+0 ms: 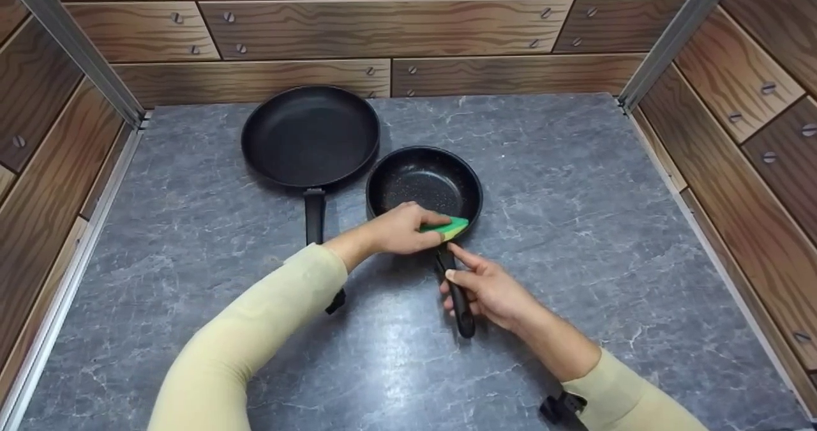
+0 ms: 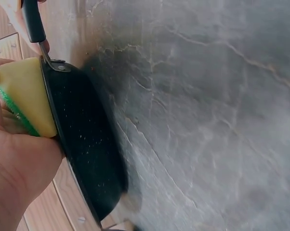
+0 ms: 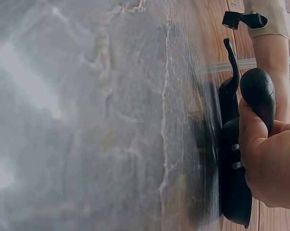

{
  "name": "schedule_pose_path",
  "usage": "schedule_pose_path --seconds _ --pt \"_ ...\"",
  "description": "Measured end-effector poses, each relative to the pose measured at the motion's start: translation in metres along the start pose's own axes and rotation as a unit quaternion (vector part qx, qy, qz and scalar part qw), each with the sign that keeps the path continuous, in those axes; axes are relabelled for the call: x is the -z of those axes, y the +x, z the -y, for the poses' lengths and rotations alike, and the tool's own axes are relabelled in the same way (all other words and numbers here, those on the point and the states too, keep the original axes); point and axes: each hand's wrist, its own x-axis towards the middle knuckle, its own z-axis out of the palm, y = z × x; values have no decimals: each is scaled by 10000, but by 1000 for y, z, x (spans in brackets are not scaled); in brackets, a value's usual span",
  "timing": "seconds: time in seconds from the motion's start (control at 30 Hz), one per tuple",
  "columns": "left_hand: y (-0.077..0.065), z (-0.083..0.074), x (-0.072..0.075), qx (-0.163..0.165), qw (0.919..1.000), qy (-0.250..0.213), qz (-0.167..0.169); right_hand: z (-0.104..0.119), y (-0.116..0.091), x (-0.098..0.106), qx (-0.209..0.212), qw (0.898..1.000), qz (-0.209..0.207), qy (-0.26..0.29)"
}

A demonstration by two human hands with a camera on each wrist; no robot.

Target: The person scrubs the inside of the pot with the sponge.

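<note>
A small black speckled frying pan (image 1: 424, 169) stands on the grey table, its handle (image 1: 461, 297) pointing toward me. My right hand (image 1: 494, 290) grips that handle, thumb on top and fingers curled beneath. At the pan's near rim, my left hand (image 1: 405, 228) pinches a green and yellow sponge (image 1: 454, 226) between thumb and fingers. In the left wrist view the sponge's yellow side (image 2: 27, 91) lies against the pan's rim. The right wrist view shows the handle's end (image 3: 258, 91) sticking out of my right hand.
Just behind and to the left stands a larger black frying pan (image 1: 311, 137); my left forearm partly covers its handle (image 1: 314, 217). Wood-patterned walls (image 1: 383, 29) enclose the marbled grey table (image 1: 574, 226) at the back and on both sides.
</note>
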Motion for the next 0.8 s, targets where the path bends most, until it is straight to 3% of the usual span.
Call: schedule_pose_path --seconds 0.17,0.4,0.8 --pt "10 0 -4 -123 9997 188 -97 -1 0 2 23 10000 15 -28" --pt "21 1 -5 119 9997 189 -126 0 1 3 9 9999 88 -95" --pt "35 6 -6 95 9993 245 -255 2 -1 2 -65 9999 33 -116"
